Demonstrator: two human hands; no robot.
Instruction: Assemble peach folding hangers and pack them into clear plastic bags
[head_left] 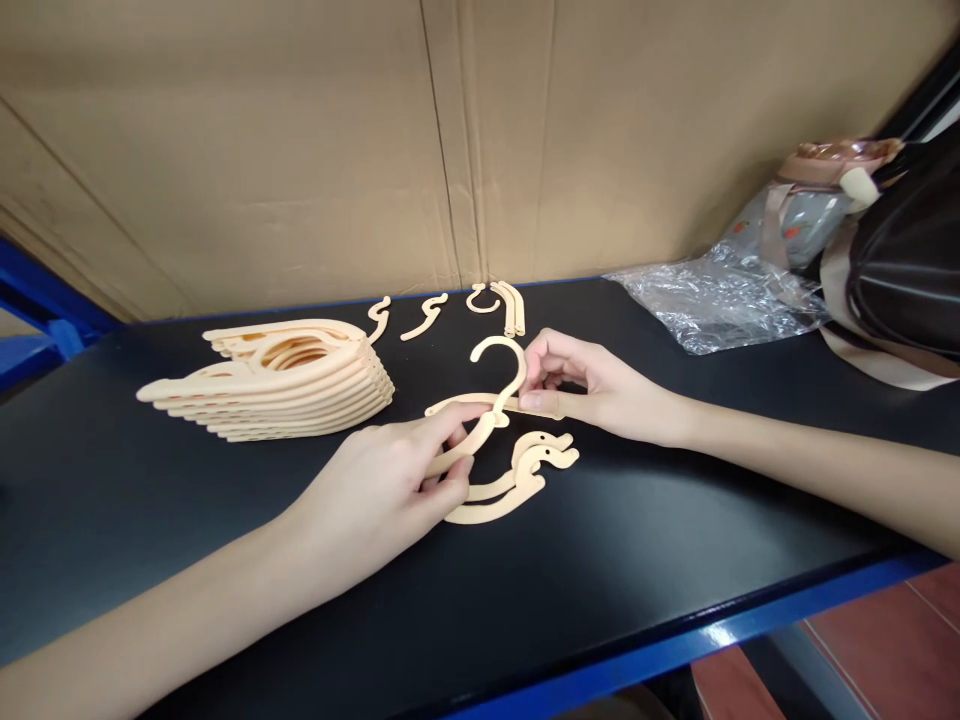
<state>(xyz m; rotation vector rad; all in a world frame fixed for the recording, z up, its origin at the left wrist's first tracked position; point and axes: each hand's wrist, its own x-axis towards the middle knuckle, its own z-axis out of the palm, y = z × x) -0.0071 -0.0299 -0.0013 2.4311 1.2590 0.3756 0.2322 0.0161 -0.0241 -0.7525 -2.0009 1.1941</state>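
My left hand [409, 460] is closed around a cream plastic hanger arm [476, 437], thumb below and fingers above. A curved hanger hook [501, 345] rises from that arm's upper end, the two meeting at a joint. My right hand [581, 385] is curled with thumb and fingers pinched at the hook's right side. A slim bar [457, 402] lies behind the hook, its right end partly covered by my right thumb. Under and right of my left hand, two loose curved hanger arms [517, 495] overlap on the black tabletop [630, 590].
To the left stands a stack of assembled cream hangers [285, 390]. Along the back lie loose curved pieces [427, 318], a hook [480, 300] and several bars [511, 308]. Crumpled clear plastic [727, 295], a bottle [802, 210] and a dark bag [911, 250] sit at right. Cardboard [300, 150] stands behind.
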